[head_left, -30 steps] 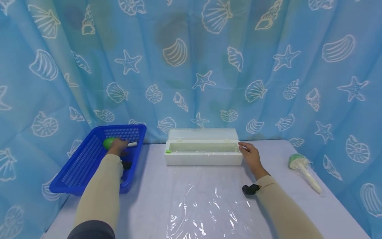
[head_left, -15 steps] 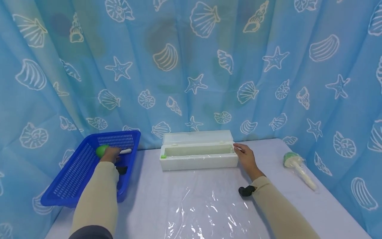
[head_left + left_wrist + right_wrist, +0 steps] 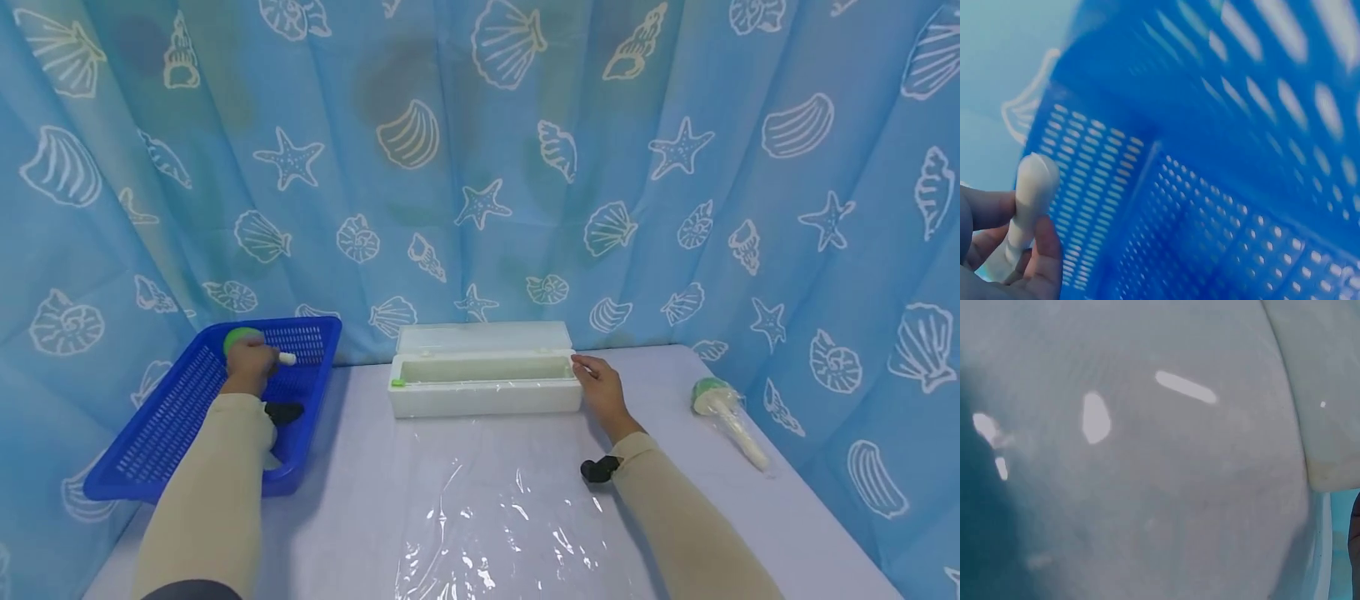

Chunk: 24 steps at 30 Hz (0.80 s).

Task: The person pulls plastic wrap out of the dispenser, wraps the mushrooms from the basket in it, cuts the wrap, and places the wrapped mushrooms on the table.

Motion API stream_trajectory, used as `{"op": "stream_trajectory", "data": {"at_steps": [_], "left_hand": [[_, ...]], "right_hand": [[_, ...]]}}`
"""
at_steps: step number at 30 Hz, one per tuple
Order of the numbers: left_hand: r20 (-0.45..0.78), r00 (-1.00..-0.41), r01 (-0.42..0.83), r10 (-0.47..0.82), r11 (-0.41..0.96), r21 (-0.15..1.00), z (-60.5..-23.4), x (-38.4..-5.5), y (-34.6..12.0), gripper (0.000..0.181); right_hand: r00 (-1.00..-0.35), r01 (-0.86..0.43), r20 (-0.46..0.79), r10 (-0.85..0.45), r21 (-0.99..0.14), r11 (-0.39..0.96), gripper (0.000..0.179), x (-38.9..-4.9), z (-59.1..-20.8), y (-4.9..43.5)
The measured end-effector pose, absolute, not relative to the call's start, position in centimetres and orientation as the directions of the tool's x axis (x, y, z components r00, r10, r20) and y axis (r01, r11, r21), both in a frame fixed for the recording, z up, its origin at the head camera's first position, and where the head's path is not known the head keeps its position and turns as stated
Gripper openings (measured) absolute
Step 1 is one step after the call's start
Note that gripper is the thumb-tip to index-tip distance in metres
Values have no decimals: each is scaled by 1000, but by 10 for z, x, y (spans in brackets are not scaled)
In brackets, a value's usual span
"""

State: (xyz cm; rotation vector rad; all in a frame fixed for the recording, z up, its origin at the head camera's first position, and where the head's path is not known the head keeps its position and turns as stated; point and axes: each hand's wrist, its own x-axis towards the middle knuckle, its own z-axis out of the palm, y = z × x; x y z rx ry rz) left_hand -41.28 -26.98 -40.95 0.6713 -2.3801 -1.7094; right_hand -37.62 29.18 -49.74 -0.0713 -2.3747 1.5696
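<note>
In the head view my left hand is over the far part of a blue basket. It grips a tool with a round green head and a white handle. The left wrist view shows thumb and fingers around the pale handle. At the table's back stands a long white cling film dispenser, its clear lid raised and a green slider at its left end. My right hand touches the dispenser's right end with relaxed fingers. That hand is mostly outside the right wrist view.
Clear film runs from the dispenser's front across the white table. A similar green-headed, pale-handled tool lies wrapped in film at the right. Behind the table hangs a blue shell-print curtain. The basket stands at the table's left edge.
My left hand has moved slightly left and upward in the basket with the green-headed tool. The right hand stays at the dispenser's end. The head view has shifted.
</note>
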Motion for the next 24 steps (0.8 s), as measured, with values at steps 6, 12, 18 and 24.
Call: {"op": "stream_trajectory", "data": {"at_steps": [6, 12, 18, 24], "left_hand": [[-172, -925, -227, -340, 129, 965, -390, -413, -270, 78], [-163, -956, -192, -245, 99, 976, -371, -402, -264, 80], [-130, -978, -158, -164, 175, 972, -356, -384, -267, 69], [-104, -986, -128, -129, 187, 974, -354, -367, -269, 70]], "right_hand": [[-942, -160, 268, 201, -888, 431, 35, -383, -489, 289], [-945, -121, 242, 222, -885, 449, 34, -383, -488, 293], [-952, -72, 196, 234, -889, 451, 35, -378, -489, 292], [-955, -64, 184, 234, -893, 445, 34, -373, -491, 287]]}}
